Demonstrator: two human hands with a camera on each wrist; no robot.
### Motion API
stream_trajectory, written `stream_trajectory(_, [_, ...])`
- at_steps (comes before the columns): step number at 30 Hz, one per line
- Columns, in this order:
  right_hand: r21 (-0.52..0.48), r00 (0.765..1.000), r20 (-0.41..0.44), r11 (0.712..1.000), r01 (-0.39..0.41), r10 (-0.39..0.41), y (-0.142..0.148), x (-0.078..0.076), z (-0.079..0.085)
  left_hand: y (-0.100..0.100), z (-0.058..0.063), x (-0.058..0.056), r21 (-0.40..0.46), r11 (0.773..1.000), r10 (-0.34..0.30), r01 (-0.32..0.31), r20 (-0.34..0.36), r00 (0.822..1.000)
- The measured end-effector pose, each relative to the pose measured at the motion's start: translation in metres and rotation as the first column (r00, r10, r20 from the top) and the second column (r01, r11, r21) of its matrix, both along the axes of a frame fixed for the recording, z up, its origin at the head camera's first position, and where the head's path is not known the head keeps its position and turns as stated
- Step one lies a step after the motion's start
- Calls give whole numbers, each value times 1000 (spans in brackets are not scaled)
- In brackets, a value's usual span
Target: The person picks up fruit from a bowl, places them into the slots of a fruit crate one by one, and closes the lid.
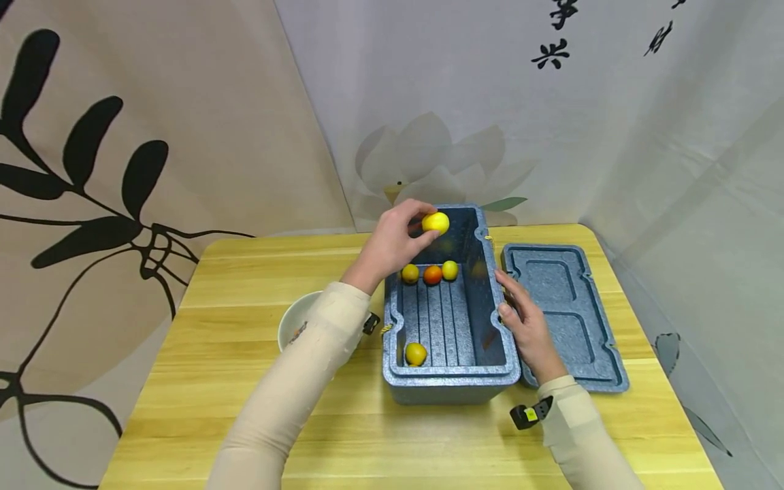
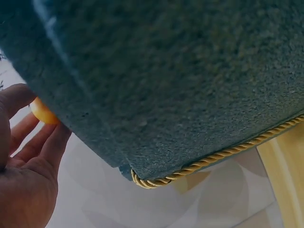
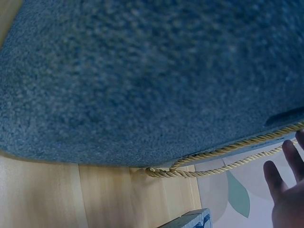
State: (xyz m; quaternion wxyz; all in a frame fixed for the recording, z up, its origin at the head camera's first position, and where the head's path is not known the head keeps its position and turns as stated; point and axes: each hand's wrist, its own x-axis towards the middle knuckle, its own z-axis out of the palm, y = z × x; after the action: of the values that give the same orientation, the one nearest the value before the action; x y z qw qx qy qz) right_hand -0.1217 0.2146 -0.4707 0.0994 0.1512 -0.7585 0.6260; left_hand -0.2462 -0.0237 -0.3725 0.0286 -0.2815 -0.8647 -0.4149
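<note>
Left hand (image 1: 392,238) pinches a yellow fruit (image 1: 437,223) above the far end of the box (image 1: 450,393). Right hand (image 1: 529,329), fingers relaxed, touches its right rim

The box (image 1: 453,393) and the lid (image 1: 554,307) on the right are speckled blue-gray, the held ball (image 1: 437,222) bright yellow, another ball (image 1: 432,275) orangey-red, and the bench (image 1: 355,442) has yellow wood stripes.

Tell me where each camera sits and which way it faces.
Head: on the head, facing forward and down into the box; left hand, right hand, sleeves show.
Left wrist: on that wrist, facing the box's outer side; left hand shows, holding fruit.
Right wrist: on that wrist, facing the opposite side; right hand shows partly.
Both wrist views show gold rope.
</note>
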Motion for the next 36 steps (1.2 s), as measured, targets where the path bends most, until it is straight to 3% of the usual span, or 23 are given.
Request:
stream_trajectory(8, [-6,1000,13,1000,5,-5,0,0,-1,3,-4,-3,23,999,-48,48,-4,999])
stream_trajectory(11, [-12,1000,18,1000,4,-4,0,0,-2,3,-5,-3,25,999,-43,43,-11,999])
stream_trajectory(18, [-6,1000,20,1000,0,1,1,0,-1,2,-5,0,131,991,-5,14,-73,997])
stream_trajectory(24, [-9,1000,16,1000,1,0,1,0,-1,1,-7,1,116,993,-4,15,-90,996])
stream_trajectory(31, [-38,1000,-13,999,-5,4,10,-10,-30,-9,-12,1,135,991,4,8,-84,996])
stream_trajectory(36, [-27,1000,11,1000,-5,5,5,-5,-15,-23,-16,4,205,979,18,1,-90,996])
